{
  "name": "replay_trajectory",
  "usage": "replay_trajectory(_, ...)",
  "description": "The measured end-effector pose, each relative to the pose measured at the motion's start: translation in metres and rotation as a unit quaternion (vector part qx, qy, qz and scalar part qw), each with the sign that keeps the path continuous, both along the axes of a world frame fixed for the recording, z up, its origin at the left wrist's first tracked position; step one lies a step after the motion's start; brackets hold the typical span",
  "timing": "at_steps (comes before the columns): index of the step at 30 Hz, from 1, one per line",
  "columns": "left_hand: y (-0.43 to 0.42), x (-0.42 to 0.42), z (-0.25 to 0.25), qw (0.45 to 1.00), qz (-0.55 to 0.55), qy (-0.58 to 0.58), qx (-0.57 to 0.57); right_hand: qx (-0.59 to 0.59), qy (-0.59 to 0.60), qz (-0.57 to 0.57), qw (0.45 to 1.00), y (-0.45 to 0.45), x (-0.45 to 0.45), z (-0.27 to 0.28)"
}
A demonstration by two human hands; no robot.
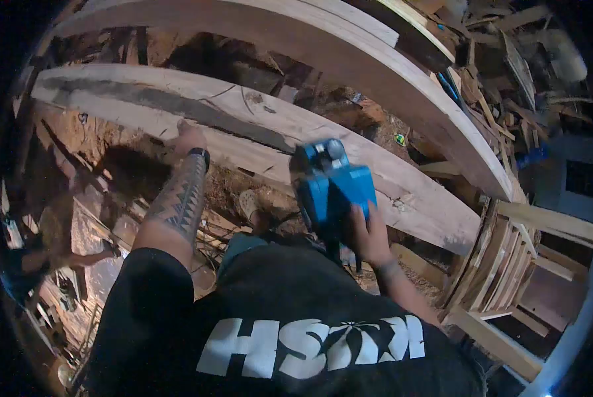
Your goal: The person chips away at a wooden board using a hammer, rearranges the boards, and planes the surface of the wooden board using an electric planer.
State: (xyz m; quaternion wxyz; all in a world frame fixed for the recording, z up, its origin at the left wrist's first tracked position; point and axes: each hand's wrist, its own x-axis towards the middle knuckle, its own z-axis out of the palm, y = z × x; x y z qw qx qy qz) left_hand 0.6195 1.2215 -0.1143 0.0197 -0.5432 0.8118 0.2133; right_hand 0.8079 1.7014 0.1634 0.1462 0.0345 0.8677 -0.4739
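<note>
The tool [351,186] sat on the plank [409,180], the right hand [370,237] clamped on its near end; it looked heavy and hard, best held there; the left hand [190,137] touched the plank's edge, its grip unclear.

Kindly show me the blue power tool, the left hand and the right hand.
Blue power tool [343,186], head view: blue housing.
Left hand [190,138], head view: back of hand.
Right hand [372,241], head view: back of hand.
</note>
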Motion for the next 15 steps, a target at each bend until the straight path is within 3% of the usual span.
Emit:
replay_trajectory(1,-0.012,0.000,-0.014,0.999,-0.039,-0.014,0.034,0.011,-0.009,0.012,1.000,0.009,0.024,0.003)
replay_trajectory(3,-0.005,0.006,-0.003,0.996,0.023,0.045,0.077,0.036,-0.008,0.023,0.999,0.016,0.036,-0.006)
replay_trajectory(5,0.040,0.004,0.071,0.954,0.213,0.189,0.089,0.063,0.013,0.013,0.998,0.012,0.031,-0.024)
replay_trajectory(8,0.052,0.011,0.091,0.957,0.182,0.208,0.091,0.032,0.103,0.001,0.994,-0.029,-0.038,-0.026)
replay_trajectory(10,0.057,0.015,0.103,0.959,0.180,0.192,0.106,-0.018,0.041,-0.011,0.999,-0.052,-0.082,0.000)
replay_trajectory(13,0.054,0.003,0.095,0.957,0.179,0.201,0.109,0.072,0.086,0.009,0.994,-0.036,-0.062,-0.024)
replay_trajectory(15,0.061,0.014,0.112,0.949,0.188,0.223,0.123,0.026,0.066,-0.019,0.997,-0.012,-0.021,-0.010)
